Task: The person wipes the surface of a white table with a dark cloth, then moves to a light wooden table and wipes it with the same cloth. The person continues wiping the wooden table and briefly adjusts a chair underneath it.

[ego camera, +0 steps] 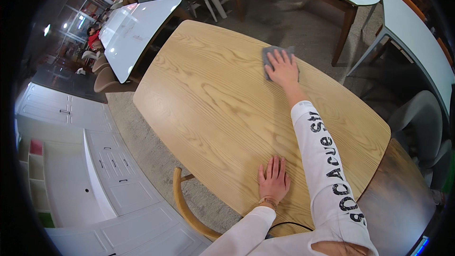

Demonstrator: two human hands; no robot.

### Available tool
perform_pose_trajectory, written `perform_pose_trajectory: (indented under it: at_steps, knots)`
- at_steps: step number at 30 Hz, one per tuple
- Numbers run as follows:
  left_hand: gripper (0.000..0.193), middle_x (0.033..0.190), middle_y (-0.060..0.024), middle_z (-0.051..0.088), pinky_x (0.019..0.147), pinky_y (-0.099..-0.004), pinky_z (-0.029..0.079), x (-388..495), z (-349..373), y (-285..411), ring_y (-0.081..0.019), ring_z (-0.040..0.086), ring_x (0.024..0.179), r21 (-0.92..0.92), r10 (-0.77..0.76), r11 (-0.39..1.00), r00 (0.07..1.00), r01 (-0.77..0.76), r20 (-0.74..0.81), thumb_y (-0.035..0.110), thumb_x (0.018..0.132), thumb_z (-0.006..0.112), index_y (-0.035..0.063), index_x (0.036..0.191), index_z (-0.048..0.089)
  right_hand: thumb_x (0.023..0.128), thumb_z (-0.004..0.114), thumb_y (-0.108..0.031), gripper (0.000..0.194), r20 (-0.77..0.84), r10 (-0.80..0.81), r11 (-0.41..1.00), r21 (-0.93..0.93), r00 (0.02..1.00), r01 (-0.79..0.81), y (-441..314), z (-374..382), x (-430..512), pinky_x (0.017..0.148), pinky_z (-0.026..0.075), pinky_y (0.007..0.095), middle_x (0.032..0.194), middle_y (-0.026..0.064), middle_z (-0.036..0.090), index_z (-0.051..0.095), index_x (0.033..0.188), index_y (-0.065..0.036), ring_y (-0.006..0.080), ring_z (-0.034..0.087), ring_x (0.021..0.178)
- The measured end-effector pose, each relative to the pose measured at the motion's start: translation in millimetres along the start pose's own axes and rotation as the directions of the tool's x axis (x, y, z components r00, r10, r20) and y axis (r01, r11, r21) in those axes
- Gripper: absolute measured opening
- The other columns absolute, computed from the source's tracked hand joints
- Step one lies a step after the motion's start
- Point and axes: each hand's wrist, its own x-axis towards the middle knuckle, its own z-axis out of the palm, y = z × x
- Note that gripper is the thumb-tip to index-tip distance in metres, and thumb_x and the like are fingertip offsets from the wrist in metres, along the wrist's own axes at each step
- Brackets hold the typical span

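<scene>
My right hand (284, 69) lies palm down with its fingers spread, pressing a grey cloth (267, 57) flat near the far edge of a light wood-grain table (213, 106). Most of the cloth is hidden under the palm. Closer to my body, my left hand (273, 183) rests flat on the same tabletop. Nothing is in it, and a bracelet (268, 202) circles its wrist. White sleeves cover both arms; the right one bears black lettering.
A curved wooden chair back (181, 199) stands at the table's near left side. A dark brown tabletop (394, 199) adjoins at right, by a grey chair (416, 121). White-topped tables (138, 35) stand beyond; white cabinets (124, 170) line the left. A person (93, 38) sits far off.
</scene>
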Motion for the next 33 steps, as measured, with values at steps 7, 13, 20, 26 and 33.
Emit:
perform_pose_trajectory:
  at_steps: [7,13,20,26,33]
  knots:
    - [0.058,0.149,-0.0114,0.037,0.114,-0.0533,0.016,-1.4,0.3,-1.8,-0.0260,0.035,0.137,0.013,0.002,1.000,1.000,-0.001,-0.022,0.031,0.090,0.049,0.0108,0.143,0.041,0.091,0.045,-0.053,0.056,0.101,-0.722,0.674,0.324,0.684,0.664,-99.9,-1.2,-82.4,0.118,0.016,0.0445,0.152,0.0001,0.038,0.048,0.140,-0.027,0.0211,0.030,0.142]
    - [0.058,0.149,-0.0094,0.039,0.113,-0.0530,0.020,-0.3,0.9,0.1,-0.0236,0.037,0.136,0.090,0.001,0.996,0.997,0.006,-0.074,0.034,0.088,0.050,0.0125,0.142,0.044,0.092,0.044,-0.050,0.055,0.092,-0.461,0.865,0.271,0.883,0.423,-73.8,-22.2,-142.1,0.117,0.015,0.0502,0.151,0.0015,0.039,0.048,0.140,-0.024,0.0223,0.032,0.141]
    - [0.059,0.152,-0.0081,0.036,0.115,-0.0523,0.017,-1.4,9.9,-5.0,-0.0217,0.033,0.140,0.112,-0.003,0.994,0.997,0.012,-0.081,0.032,0.091,0.046,0.0142,0.146,0.039,0.095,0.042,-0.048,0.056,-0.044,0.446,0.884,-0.132,0.894,-0.448,85.7,-90.3,-252.3,0.114,0.015,0.0587,0.153,0.0044,0.036,0.042,0.145,-0.023,0.0269,0.028,0.143]
    - [0.058,0.153,-0.0080,0.034,0.116,-0.0516,0.015,-0.5,7.9,0.8,-0.0208,0.030,0.142,0.099,-0.006,0.995,0.998,0.012,-0.068,0.033,0.092,0.045,0.0153,0.147,0.038,0.099,0.035,-0.048,0.055,-0.143,0.661,0.673,-0.323,0.737,-0.666,122.6,-105.2,-359.1,0.113,0.013,0.0613,0.155,0.0071,0.033,0.038,0.148,-0.023,0.0310,0.025,0.144]
    - [0.056,0.154,-0.0069,0.034,0.117,-0.0505,0.014,0.0,12.7,-4.5,-0.0199,0.030,0.142,0.120,0.016,0.993,0.992,-0.001,-0.124,0.033,0.093,0.043,0.0134,0.146,0.040,0.093,0.044,-0.046,0.055,0.011,0.337,0.940,-0.052,0.941,-0.336,-17.2,-85.3,-301.3,0.114,0.016,0.0574,0.152,0.0053,0.037,0.045,0.143,-0.022,0.0281,0.029,0.142]
